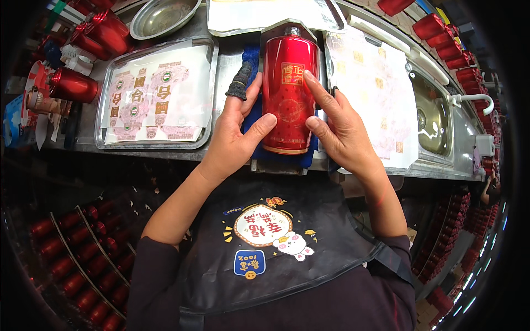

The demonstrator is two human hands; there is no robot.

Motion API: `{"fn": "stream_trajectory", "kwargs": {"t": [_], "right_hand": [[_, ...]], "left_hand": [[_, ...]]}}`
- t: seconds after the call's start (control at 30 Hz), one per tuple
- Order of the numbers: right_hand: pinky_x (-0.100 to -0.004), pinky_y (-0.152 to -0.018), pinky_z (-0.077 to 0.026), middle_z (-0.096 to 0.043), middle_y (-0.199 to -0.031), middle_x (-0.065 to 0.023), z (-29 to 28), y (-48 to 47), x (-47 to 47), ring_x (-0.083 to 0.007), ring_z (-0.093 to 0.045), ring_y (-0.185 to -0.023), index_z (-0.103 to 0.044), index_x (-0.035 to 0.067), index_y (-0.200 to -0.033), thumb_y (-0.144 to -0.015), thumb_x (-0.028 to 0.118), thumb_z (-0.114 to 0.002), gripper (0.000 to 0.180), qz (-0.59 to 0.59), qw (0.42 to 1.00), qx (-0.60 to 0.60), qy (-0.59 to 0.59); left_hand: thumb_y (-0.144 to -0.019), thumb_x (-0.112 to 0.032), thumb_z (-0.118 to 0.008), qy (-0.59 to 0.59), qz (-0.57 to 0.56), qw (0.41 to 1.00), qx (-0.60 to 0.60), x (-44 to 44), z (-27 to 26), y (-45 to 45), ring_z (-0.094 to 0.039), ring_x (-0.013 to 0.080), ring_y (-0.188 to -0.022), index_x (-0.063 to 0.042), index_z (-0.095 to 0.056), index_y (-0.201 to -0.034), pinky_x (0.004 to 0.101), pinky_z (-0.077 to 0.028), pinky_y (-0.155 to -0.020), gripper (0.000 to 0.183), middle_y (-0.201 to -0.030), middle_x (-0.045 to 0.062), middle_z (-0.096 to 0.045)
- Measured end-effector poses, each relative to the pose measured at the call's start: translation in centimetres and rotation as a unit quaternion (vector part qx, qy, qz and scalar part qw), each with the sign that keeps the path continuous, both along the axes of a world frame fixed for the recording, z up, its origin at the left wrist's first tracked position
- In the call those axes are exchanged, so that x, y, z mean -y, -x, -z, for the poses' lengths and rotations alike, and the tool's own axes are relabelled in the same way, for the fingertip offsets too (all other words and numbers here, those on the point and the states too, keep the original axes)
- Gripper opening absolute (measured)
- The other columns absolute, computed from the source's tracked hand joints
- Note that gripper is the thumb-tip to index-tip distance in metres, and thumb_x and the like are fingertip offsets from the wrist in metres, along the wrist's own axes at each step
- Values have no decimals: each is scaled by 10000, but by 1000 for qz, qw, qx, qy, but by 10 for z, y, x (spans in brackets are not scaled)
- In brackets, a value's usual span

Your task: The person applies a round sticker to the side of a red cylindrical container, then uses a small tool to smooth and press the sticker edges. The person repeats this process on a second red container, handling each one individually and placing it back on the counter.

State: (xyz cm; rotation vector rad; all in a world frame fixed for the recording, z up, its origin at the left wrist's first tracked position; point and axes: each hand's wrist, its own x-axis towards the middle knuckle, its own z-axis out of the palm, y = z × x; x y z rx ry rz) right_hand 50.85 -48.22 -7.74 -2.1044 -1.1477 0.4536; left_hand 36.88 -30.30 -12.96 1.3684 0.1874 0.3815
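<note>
A glossy red bottle with gold lettering lies on a blue cloth over a metal stand, its glass neck pointing away from me. My left hand is at its left side, thumb resting on the lower front and a dark knitted sleeve on one finger. My right hand touches the right side, with the index fingertip beside the gold square decal and the thumb near the lower right edge. A metal tray with printed decal sheets is to the left; another pale decal sheet lies to the right.
A metal bowl and a white-lined tray stand at the back. Red bottles are at the left. At the right are a sink and a white faucet. Racks of red bottles stand below the counter.
</note>
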Motion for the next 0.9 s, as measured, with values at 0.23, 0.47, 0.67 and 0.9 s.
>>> {"fn": "stream_trajectory", "kwargs": {"t": [0.23,0.47,0.67,0.9], "right_hand": [[-391,-731,-459,-482,-862,-120,5,-2,1,-282,-530,-787,-416,337,-1557,-914,474,-684,710,-17,999,16,33],[-395,-735,-462,-493,-871,-125,6,-3,0,-288,-538,-789,-400,347,-1564,-917,485,-676,717,-29,999,20,26],[-400,-720,-477,-491,-865,-124,1,3,-2,-298,-557,-768,-389,361,-1566,-916,470,-682,721,-16,999,36,27],[-407,-709,-484,-496,-860,-129,5,3,-4,-304,-568,-752,-374,365,-1572,-910,485,-684,741,-8,998,60,23]], "left_hand": [[-964,-152,-700,-57,-2,998,-7,1,6,1,-342,269,-1486,36,-188,-1563,390,-287,-1209,811,-1613,233,-321],[-960,-169,-707,-72,-16,997,4,2,7,1,-369,270,-1471,48,-221,-1551,388,-308,-1199,795,-1607,231,-334],[-962,-186,-706,-69,-19,997,-1,2,4,2,-378,275,-1466,58,-234,-1541,388,-318,-1192,786,-1600,240,-342],[-957,-191,-709,-93,-40,995,8,6,10,0,-367,290,-1474,76,-246,-1528,393,-317,-1192,782,-1592,253,-348]]}}
